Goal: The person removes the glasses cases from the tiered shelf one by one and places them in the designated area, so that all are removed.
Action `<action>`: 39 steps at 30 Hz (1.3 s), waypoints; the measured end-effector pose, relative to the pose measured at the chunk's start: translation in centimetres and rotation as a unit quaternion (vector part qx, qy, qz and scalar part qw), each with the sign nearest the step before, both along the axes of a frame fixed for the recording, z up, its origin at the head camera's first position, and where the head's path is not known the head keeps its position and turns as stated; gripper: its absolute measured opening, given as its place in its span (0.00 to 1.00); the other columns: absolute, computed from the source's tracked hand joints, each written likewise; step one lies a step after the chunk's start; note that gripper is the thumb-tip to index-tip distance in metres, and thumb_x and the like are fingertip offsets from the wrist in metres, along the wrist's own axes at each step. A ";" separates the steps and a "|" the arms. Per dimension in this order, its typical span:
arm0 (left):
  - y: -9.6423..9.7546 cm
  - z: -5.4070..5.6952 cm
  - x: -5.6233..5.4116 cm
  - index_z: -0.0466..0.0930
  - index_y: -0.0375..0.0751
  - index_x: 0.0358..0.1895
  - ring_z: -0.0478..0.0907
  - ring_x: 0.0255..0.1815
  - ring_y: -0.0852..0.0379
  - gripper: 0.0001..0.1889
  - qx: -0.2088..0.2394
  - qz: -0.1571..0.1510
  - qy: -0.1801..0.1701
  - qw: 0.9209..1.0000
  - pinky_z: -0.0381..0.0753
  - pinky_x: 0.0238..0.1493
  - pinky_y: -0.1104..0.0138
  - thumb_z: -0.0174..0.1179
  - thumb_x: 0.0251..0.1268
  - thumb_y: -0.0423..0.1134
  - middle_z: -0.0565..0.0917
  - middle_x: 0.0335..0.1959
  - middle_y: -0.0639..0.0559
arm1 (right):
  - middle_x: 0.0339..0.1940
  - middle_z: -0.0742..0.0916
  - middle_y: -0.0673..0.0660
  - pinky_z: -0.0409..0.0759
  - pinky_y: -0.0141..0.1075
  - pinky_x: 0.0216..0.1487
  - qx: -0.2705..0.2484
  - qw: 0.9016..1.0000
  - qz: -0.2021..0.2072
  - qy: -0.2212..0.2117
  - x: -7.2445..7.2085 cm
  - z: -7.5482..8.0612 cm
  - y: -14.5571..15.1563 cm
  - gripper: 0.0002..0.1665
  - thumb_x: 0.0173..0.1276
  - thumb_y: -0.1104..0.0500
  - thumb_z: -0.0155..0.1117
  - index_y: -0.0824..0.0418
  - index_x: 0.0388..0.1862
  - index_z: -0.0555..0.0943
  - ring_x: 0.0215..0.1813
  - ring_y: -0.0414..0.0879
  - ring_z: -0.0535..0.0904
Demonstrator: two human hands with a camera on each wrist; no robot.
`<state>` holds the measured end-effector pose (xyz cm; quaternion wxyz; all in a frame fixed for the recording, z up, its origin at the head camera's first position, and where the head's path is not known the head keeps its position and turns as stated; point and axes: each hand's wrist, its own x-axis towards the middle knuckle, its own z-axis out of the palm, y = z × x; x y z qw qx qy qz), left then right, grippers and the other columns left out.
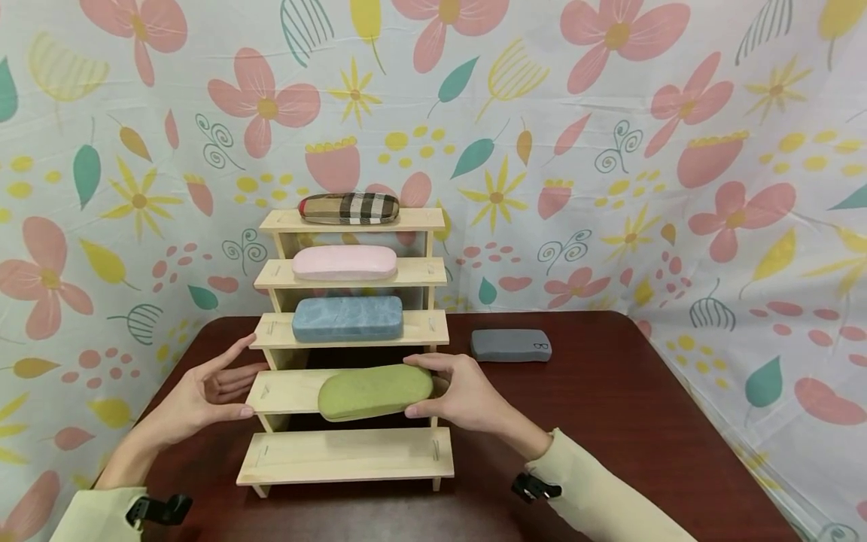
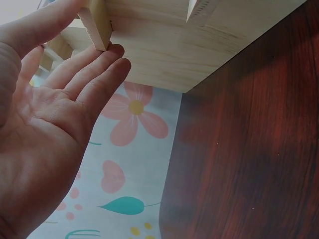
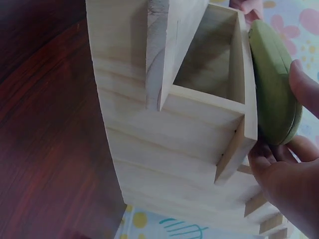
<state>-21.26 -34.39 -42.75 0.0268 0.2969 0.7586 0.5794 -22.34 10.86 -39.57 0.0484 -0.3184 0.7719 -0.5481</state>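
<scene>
Thumb in front, fingers over the back: the right hand (image 1: 457, 395) is clamped on the right end of a green case (image 1: 372, 391), with the gap no wider than the case itself. Left hand (image 1: 190, 410) doesn't look like it's gripping anything, fingers pretty straight and thumb spread well apart from them, thumb tip touching the left end of the second step (image 1: 287, 389) from the bottom. So going big to small: floral cloth (image 1: 542, 150) fills the background, dark red table (image 1: 589, 429) in front of it, then a five-step wooden rack (image 1: 345, 455) standing on the table. My read is the step in hand is getting the green case settled on that second step while the left hand steadies the rack. It's over the right half of the step, a bit skewed, front left poking slightly past the front edge, and I can't tell if its full weight is down. I'd say the next move calls for sliding it toward the middle, squaring it with the edge, then easing the fingers off without dragging it. Above it there's a blue case (image 1: 348, 320), then a pink case (image 1: 345, 262), then a plaid case (image 1: 348, 208) up top. Smallest one's a gray case (image 1: 508, 346) on the table right of the rack, with a tiny glasses print (image 1: 541, 346)
</scene>
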 end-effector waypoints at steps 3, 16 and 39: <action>0.0 0.1 0.0 0.44 0.44 0.88 0.73 0.73 0.56 0.57 -0.002 0.006 -0.005 1.000 0.82 0.60 0.62 0.69 0.61 0.16 0.73 0.75 0.48 | 0.64 0.85 0.55 0.88 0.40 0.49 0.010 1.000 -0.008 0.009 0.2 0.1 0.6 0.41 0.54 0.63 0.88 0.60 0.69 0.83 0.50 0.45 0.87; 0.1 0.1 0.1 0.45 0.44 0.88 0.74 0.72 0.57 0.57 -0.005 0.011 -0.004 1.000 0.84 0.57 0.62 0.69 0.61 0.16 0.73 0.75 0.53 | 0.66 0.84 0.58 0.86 0.41 0.54 0.005 1.000 -0.003 0.026 0.7 0.4 3.8 0.42 0.56 0.63 0.87 0.64 0.70 0.81 0.55 0.48 0.87; 0.1 0.2 0.1 0.45 0.41 0.88 0.75 0.71 0.58 0.55 -0.002 0.001 0.004 1.000 0.85 0.55 0.61 0.67 0.62 0.15 0.75 0.74 0.44 | 0.66 0.85 0.55 0.87 0.43 0.47 0.039 0.995 -0.091 0.016 2.1 1.8 12.2 0.41 0.57 0.59 0.87 0.55 0.71 0.82 0.52 0.50 0.87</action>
